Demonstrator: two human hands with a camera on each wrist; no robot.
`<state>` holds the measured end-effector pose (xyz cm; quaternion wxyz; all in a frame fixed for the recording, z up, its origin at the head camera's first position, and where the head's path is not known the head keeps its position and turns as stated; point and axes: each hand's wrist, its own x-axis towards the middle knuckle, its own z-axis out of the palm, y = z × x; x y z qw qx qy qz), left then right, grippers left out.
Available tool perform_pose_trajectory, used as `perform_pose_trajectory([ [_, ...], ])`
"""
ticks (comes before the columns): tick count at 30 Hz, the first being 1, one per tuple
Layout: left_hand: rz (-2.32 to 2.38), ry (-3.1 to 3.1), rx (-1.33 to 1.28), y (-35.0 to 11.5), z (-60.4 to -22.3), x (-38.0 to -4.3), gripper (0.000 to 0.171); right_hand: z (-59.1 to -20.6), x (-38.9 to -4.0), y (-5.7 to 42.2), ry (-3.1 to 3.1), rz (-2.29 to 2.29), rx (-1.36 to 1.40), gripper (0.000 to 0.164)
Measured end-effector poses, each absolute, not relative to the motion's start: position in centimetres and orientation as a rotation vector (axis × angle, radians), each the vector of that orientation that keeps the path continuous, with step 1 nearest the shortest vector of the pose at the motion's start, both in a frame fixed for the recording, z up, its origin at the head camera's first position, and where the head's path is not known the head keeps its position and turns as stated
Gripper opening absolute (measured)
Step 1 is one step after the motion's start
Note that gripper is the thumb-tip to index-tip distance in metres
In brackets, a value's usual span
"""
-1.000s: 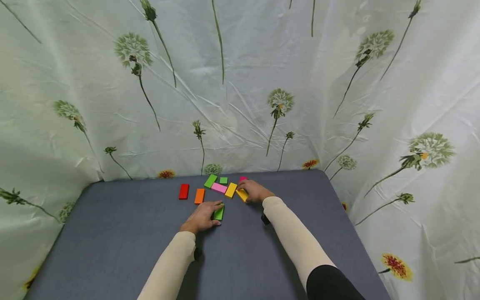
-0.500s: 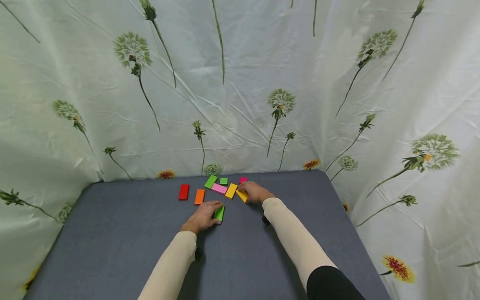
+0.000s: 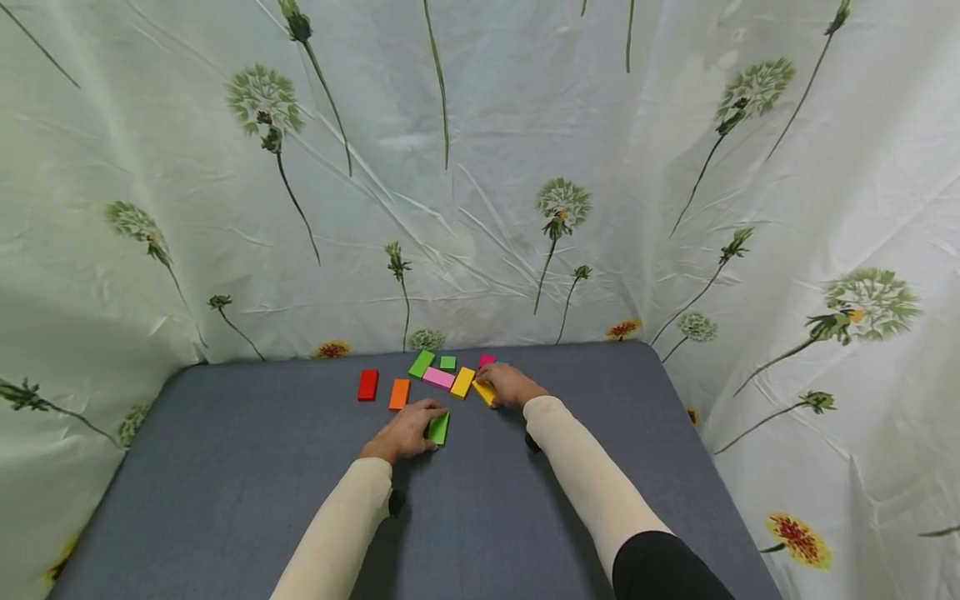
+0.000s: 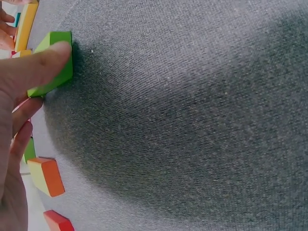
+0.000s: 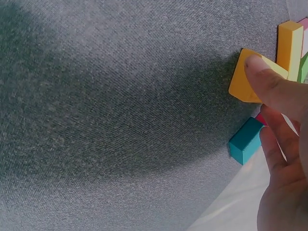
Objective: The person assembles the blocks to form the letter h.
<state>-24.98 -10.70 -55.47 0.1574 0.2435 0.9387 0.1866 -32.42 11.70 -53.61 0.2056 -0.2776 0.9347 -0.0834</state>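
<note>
On the grey table, my left hand [image 3: 405, 432] holds a green rectangular block [image 3: 439, 428], its thumb on the near side and its fingers at the far side. The left wrist view shows the thumb pressed on that green block [image 4: 65, 72]. Farther off to the right, my right hand [image 3: 512, 385] pinches a yellow block [image 3: 485, 392]. In the right wrist view, the thumb lies against the yellow block [image 5: 242, 86], and the fingers behind it are partly hidden. A second yellow block [image 3: 462, 382] lies just left of the held one.
A red block [image 3: 367, 385] and an orange block [image 3: 399, 394] lie to the left. Behind are a pink block [image 3: 438, 377], two green blocks [image 3: 422, 363] and a magenta block [image 3: 487, 359]. A teal block [image 5: 247, 139] lies beside the right hand. Flowered cloth [image 3: 480, 208] hangs behind the table.
My left hand has shifted very slightly left against the green block, showing a little more of its top. The right hand stays on the yellow block, and the other blocks lie as before.
</note>
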Motion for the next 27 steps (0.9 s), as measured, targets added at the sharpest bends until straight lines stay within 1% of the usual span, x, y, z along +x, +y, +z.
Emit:
perform_pose_trajectory([
  [5,0.600,2.724,0.751,-11.0,-55.4,-24.6,0.060,-53.4,-32.3,11.5,2.607,-0.266,-0.760,0.050],
  [12,0.631,2.756,0.873,-11.4,-55.2,-23.2,0.057,-53.6,-32.4,11.5,2.615,-0.285,-0.730,0.052],
  [19,0.688,2.735,0.890,-11.2,-54.9,-20.8,0.057,-53.6,-32.2,11.5,2.624,-0.315,-0.699,0.052],
  [27,0.668,2.745,0.896,-10.3,-55.5,-17.4,0.055,-53.6,-31.9,11.5,2.628,-0.335,-0.719,0.052],
])
